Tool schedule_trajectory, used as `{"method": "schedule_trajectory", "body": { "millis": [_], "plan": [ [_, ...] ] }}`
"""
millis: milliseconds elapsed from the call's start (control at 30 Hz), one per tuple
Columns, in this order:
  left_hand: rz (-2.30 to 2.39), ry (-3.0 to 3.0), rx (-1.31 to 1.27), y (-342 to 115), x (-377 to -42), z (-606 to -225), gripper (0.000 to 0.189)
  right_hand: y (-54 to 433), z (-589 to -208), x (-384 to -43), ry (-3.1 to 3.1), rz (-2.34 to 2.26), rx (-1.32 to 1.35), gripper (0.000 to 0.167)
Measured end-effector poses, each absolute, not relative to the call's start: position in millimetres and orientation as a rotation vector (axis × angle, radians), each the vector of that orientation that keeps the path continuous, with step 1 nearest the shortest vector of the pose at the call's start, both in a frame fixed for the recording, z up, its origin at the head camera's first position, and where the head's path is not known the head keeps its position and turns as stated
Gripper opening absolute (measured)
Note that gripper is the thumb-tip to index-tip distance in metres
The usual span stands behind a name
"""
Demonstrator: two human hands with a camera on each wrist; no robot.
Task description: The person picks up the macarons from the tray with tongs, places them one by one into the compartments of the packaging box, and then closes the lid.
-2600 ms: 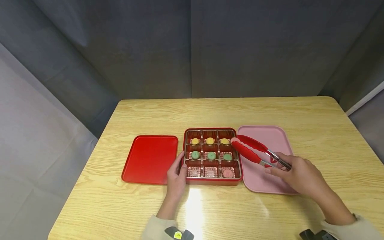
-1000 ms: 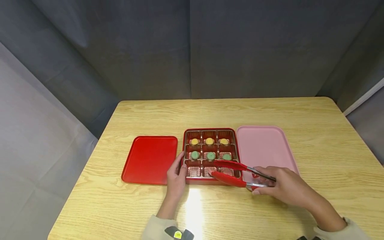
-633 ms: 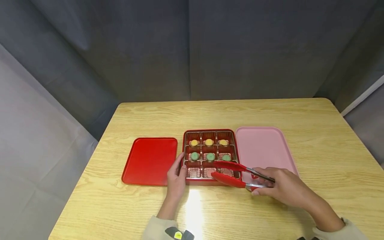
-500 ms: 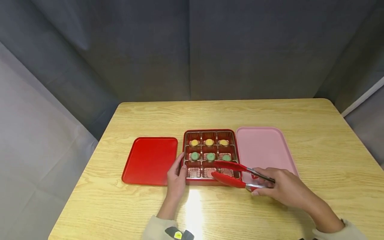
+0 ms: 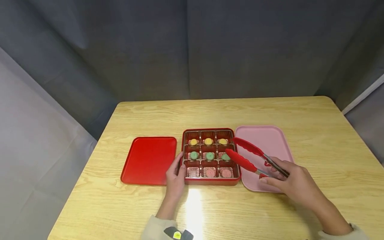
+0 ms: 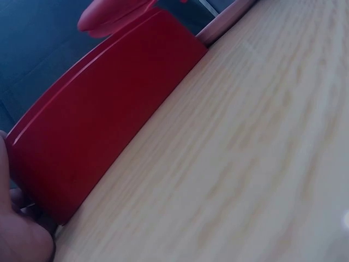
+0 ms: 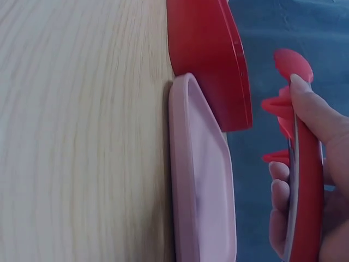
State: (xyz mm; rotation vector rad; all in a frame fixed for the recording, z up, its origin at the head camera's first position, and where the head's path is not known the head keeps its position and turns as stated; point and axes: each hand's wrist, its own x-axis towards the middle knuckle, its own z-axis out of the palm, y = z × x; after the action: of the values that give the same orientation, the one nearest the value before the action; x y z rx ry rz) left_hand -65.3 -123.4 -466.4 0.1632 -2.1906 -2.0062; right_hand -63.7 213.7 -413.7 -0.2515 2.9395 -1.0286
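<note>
A red box [image 5: 213, 182] holds a clear insert with several compartments. Yellow sweets [image 5: 208, 141] fill the back row, green sweets [image 5: 210, 155] the middle row. Two pink sweets [image 5: 210, 172] sit in the front row's middle and right compartments; its left one is empty. My left hand [image 5: 175, 178] holds the box's left front corner, thumb by the rim, fingers along the side. My right hand [image 5: 295, 178] grips red-tipped tongs [image 5: 244, 163] by their metal handles. The spread tong tips hang over the box's right edge, with nothing between them.
A pink tray [image 5: 267, 133] lies against the box's right side, partly under the tongs and right hand. To the left lies a red lid [image 5: 151, 160]. Everything rests on a wooden table [image 5: 168, 116], with dark curtains [image 5: 150, 50] behind it.
The tongs have released a pink sweet in the front middle compartment and moved up and right with my right hand, towards the pink tray. My left hand has stayed at the box.
</note>
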Motion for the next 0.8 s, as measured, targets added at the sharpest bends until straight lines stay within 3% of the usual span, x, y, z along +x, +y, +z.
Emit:
{"method": "schedule_trajectory", "body": {
  "millis": [400,800],
  "plan": [
    [-1.988,-2.19,0.168,-123,-66,-467,0.046,258,-427,-75,3.095,-1.019,0.109,0.087],
    [-2.002,-2.179,0.159,-123,-66,-466,0.046,325,-454,-91,3.003,-0.904,0.682,0.071]
  ]
}}
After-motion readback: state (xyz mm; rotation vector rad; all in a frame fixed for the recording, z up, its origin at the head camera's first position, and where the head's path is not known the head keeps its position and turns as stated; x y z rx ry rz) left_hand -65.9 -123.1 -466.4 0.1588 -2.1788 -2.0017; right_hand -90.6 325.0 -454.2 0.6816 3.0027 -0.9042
